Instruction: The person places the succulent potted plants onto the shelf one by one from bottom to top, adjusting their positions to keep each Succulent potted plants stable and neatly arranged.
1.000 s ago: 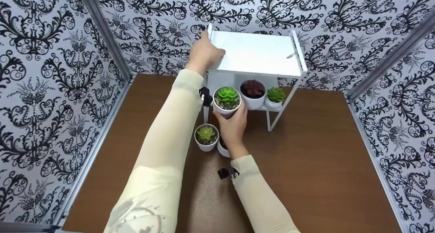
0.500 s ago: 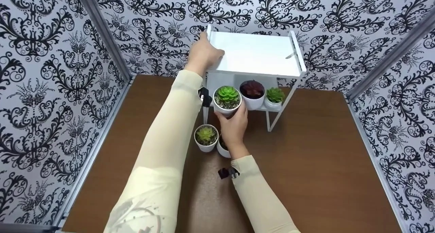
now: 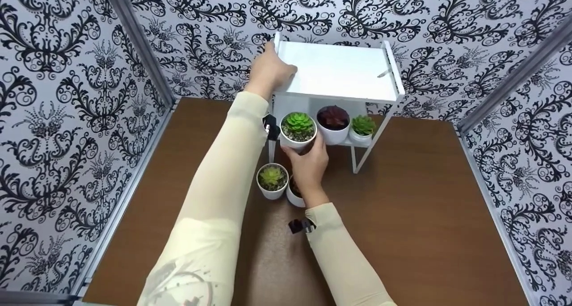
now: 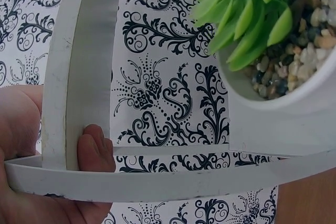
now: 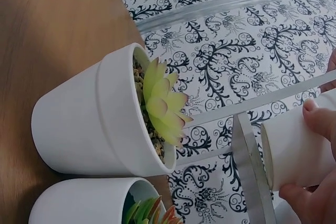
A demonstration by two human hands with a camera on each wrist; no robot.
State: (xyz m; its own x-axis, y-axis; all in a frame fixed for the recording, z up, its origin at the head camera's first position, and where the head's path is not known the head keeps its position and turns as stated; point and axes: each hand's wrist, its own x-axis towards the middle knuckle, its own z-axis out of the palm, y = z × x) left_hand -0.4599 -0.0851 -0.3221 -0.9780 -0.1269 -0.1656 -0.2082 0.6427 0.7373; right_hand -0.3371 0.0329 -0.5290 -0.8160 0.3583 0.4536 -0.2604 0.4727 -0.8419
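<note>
My left hand grips the left end of a white two-tier shelf. In the left wrist view, its fingers curl round the frame. Below the top tier, my right hand holds a white pot with a bright green succulent, thumb and fingers around its sides. This pot is at the front left of the lower tier; whether its base touches the tier is unclear. To its right on that tier are a dark red succulent in a white pot and a small green succulent.
On the brown table in front of the shelf stands a yellow-green succulent in a white pot. Beside it is another white pot with a red-tipped plant, partly hidden by the right hand in the head view. Patterned walls enclose the table.
</note>
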